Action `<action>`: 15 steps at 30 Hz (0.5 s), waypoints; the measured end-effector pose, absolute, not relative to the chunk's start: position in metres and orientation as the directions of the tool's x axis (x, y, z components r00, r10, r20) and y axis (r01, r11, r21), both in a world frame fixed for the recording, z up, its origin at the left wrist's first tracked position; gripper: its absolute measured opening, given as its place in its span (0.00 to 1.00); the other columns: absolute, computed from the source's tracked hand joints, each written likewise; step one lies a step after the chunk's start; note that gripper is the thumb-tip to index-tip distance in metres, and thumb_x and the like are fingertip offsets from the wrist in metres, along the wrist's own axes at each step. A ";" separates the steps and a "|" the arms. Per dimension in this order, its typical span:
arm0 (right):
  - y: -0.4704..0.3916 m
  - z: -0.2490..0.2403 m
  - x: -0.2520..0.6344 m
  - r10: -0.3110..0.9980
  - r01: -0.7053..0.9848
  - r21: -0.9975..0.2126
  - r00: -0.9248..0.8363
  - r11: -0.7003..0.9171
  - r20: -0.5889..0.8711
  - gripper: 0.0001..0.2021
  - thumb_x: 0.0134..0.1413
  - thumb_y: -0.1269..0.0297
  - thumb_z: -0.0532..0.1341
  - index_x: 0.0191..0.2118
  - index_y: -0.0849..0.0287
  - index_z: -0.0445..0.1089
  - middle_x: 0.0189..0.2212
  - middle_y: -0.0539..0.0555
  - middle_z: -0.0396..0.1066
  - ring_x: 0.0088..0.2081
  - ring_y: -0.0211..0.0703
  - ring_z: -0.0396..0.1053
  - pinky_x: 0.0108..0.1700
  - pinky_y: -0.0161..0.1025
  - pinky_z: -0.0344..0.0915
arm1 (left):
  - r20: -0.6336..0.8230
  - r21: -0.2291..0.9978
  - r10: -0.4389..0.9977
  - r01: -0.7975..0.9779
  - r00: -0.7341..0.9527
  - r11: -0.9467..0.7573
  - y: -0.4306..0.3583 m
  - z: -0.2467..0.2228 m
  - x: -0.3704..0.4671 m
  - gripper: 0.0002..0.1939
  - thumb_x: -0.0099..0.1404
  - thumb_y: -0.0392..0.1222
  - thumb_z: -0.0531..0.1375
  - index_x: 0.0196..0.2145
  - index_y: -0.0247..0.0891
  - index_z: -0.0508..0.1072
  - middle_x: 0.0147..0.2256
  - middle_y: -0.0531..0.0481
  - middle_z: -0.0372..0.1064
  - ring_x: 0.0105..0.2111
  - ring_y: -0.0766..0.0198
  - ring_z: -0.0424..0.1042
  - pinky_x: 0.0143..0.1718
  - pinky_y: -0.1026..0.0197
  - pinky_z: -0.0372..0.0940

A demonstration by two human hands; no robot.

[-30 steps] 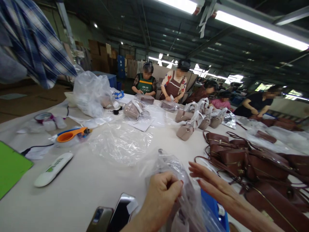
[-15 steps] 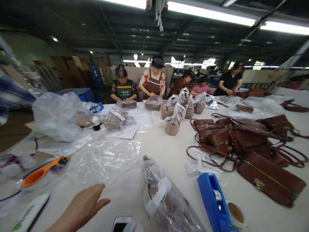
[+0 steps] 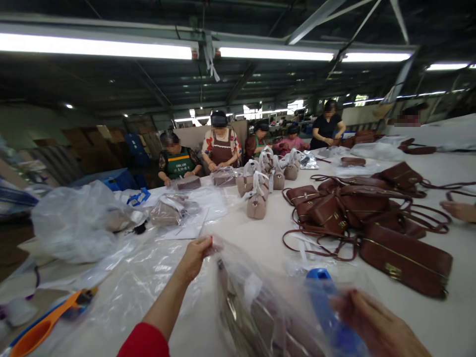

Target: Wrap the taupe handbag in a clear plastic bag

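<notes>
My left hand [image 3: 196,256] pinches the far top edge of a clear plastic bag [image 3: 260,307] that holds a taupe purse, near the table's front edge. My right hand [image 3: 375,327] is blurred at the bottom right, pressed against the bag's right side, with the blue tape dispenser [image 3: 327,302] showing through the plastic beside it. A red sleeve covers my left forearm.
A pile of brown leather bags [image 3: 372,213] with straps lies at the right. Small taupe purses [image 3: 257,203] stand mid-table. Crumpled plastic bags [image 3: 74,223] and an orange-handled tool [image 3: 40,329] lie at the left. Several people work at the far edge. Another person's hand [image 3: 459,210] rests at the right.
My left hand went from resting flat on the table to gripping the bag's top edge. My right hand came back into view against the bag. The camera tilted up and turned left.
</notes>
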State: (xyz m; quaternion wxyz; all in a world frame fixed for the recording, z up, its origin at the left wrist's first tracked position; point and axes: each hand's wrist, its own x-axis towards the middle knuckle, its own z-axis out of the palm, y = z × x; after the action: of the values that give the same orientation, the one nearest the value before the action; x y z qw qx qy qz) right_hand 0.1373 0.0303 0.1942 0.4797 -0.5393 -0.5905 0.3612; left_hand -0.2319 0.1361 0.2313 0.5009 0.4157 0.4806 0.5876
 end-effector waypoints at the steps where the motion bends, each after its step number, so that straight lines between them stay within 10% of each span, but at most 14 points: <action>1: 0.050 0.207 0.135 0.982 0.208 -0.965 0.072 0.157 0.175 0.18 0.57 0.48 0.49 0.38 0.52 0.69 0.36 0.53 0.76 0.41 0.51 0.73 0.46 0.48 0.72 | 0.032 0.975 0.981 -0.212 -0.190 -0.072 0.143 0.237 -0.233 0.14 0.42 0.46 0.68 0.21 0.31 0.73 0.22 0.48 0.72 0.24 0.62 0.70 0.34 0.61 0.65; 6: 0.123 0.278 0.120 0.961 -0.106 -0.958 0.099 0.268 0.258 0.14 0.52 0.49 0.55 0.28 0.55 0.67 0.31 0.53 0.74 0.40 0.47 0.72 0.51 0.45 0.67 | 0.126 0.922 0.936 -0.310 -0.329 -0.233 0.151 0.289 -0.252 0.10 0.46 0.41 0.65 0.21 0.34 0.68 0.19 0.52 0.71 0.24 0.64 0.71 0.33 0.62 0.66; 15: 0.104 0.214 0.129 0.963 0.309 -0.936 -0.254 0.168 0.089 0.21 0.55 0.46 0.51 0.33 0.57 0.73 0.37 0.55 0.73 0.44 0.50 0.67 0.52 0.50 0.60 | -0.035 0.998 0.970 -0.063 -0.242 0.020 0.043 0.220 -0.280 0.17 0.50 0.54 0.64 0.24 0.35 0.72 0.26 0.49 0.73 0.33 0.59 0.71 0.42 0.60 0.61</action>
State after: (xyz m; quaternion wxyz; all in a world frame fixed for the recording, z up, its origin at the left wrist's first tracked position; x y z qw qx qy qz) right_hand 0.1291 0.1042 0.2138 0.3786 -0.4791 -0.6639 0.4317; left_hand -0.2803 0.0430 0.2196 0.4569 0.4128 0.5488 0.5653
